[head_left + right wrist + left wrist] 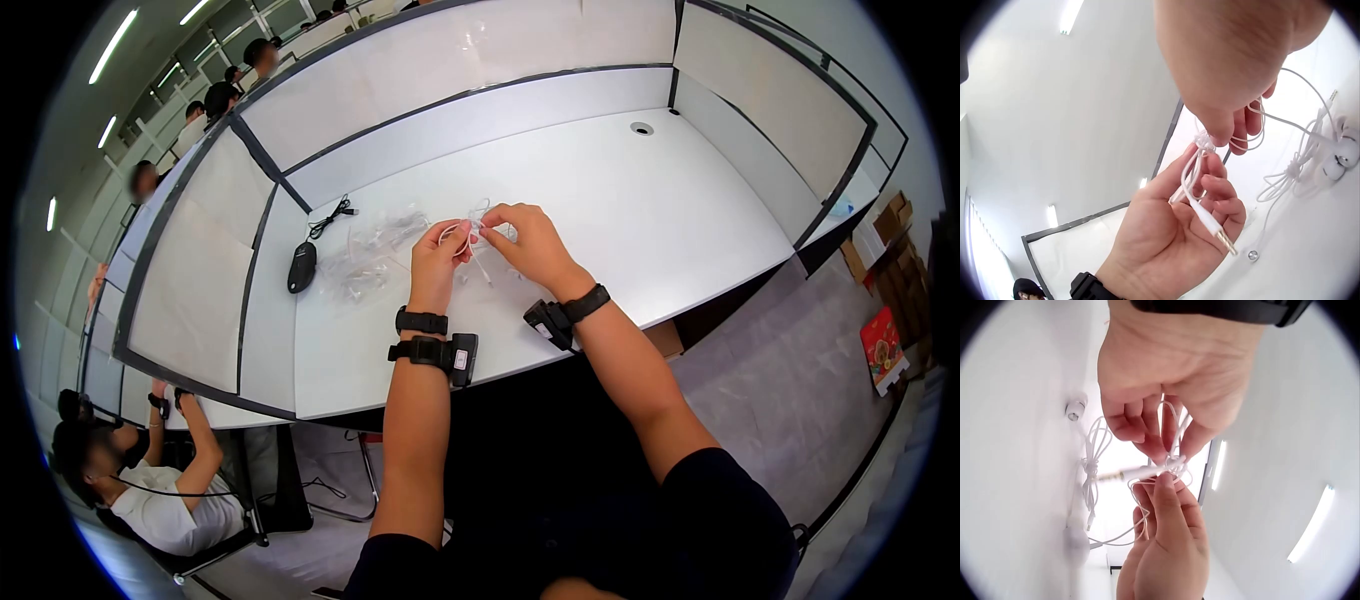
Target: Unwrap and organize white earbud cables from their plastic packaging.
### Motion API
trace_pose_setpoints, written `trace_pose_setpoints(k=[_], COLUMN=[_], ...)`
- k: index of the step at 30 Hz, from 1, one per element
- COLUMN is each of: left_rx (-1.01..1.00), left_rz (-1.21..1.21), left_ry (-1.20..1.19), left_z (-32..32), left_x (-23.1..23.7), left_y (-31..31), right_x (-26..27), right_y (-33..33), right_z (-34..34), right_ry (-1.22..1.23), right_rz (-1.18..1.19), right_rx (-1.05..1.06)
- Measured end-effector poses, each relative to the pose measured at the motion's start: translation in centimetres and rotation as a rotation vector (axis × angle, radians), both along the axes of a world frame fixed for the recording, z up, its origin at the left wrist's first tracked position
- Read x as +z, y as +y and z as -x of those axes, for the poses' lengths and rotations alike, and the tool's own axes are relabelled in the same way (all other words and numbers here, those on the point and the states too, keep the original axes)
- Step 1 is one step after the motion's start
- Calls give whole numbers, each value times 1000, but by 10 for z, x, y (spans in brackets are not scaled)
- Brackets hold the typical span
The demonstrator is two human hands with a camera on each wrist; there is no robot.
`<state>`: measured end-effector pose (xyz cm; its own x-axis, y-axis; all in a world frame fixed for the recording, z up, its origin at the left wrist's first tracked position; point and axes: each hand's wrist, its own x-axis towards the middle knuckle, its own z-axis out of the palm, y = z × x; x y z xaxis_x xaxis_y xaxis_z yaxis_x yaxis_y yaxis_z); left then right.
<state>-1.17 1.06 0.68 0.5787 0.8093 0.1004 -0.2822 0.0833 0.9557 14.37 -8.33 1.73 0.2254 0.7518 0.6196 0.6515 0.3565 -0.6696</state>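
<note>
My left hand (433, 265) grips a looped white earphone cable (1190, 178) between thumb and fingers. From that hand, in the right wrist view, a white audio plug (1213, 225) with a metal tip sticks out. My right hand (540, 245) pinches the same cable at the tight gathered wraps (1204, 141), fingertips close to those of the left. Thin loops of cable hang around the right fingers. Beyond the hands, a second tied cable bundle (1090, 467) lies on the white desk (600, 200), with white earbuds (1346, 153) near it.
On the desk's left, a black mouse (302, 267) lies with its coiled cord (332, 214). Crumpled clear plastic bags (365, 262) lie between it and my hands. Partition panels (460, 80) border the desk. A person (175, 500) sits at the lower left.
</note>
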Motion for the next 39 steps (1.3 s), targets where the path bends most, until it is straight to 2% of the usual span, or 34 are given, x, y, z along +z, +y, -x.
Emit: trace_pose_setpoints(k=[1, 4, 7, 12, 15, 17, 19, 22, 28, 34, 39], left_rx=[4, 247, 322, 221, 106, 140, 148, 178, 189, 181, 154], left_rz=[0, -192, -257, -464, -455, -390, -305, -463, -687, -582, -490], left_ry=[0, 143, 85, 91, 8, 71, 33, -99, -3, -21, -32], left_z=[0, -3, -3, -5, -8, -7, -6, -10, -11, -11, -11], left_x=[-2, 0, -1, -17, -18, -12, -6, -12, -12, -15, -15], left_y=[1, -5, -4, 10, 7, 1, -4, -1, 0, 0, -1], right_x=[-1, -3, 1, 0, -2, -3, 1, -4, -13, -9, -8], right_y=[1, 2, -2, -2, -1, 1, -1, 3, 10, 7, 5], right_z=[0, 0, 2, 3, 3, 2, 4, 2, 1, 0, 0], right_ry=[25, 19, 32, 164, 211, 237, 331, 356, 410, 438, 323], right_rz=[6, 50, 22, 106, 130, 123, 141, 83, 42, 139, 110], right_rx=[12, 32, 18, 11, 19, 6, 2, -2, 6, 47, -4])
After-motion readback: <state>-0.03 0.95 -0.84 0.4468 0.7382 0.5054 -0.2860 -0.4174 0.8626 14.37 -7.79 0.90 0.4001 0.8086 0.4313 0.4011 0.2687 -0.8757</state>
